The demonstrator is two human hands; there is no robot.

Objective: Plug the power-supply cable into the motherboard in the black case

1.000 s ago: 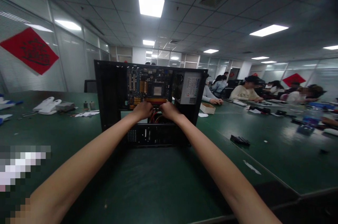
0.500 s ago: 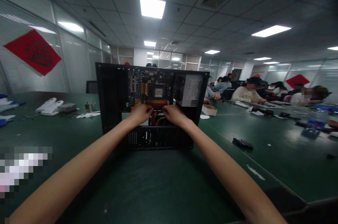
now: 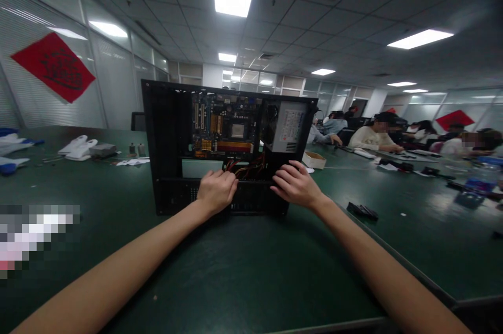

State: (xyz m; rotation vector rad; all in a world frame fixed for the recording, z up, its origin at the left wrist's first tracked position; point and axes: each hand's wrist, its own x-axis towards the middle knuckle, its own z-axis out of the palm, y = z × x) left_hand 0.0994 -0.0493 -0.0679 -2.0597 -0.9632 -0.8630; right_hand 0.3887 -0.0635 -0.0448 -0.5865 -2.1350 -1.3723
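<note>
So the open PC case (image 3: pixel 161 135) is standing mid-table (image 3: pixel 220 271), motherboard (image 3: pixel 226 114) and power supply (image 3: pixel 288 127) already sitting inside. The cables (image 3: pixel 251 167) under the board look untidy, so I'd say that part's unfinished, though I can't tell which are plugged in. Left hand (image 3: pixel 217 190) is curled at the lower rail, can't tell if it's gripping. Right hand (image 3: pixel 296 184) is open, fingers loosely bent, by the case's lower right.

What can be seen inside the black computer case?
A motherboard, a power supply and cables are visible. What lies behind the left hand and right hand cannot be seen.
</note>
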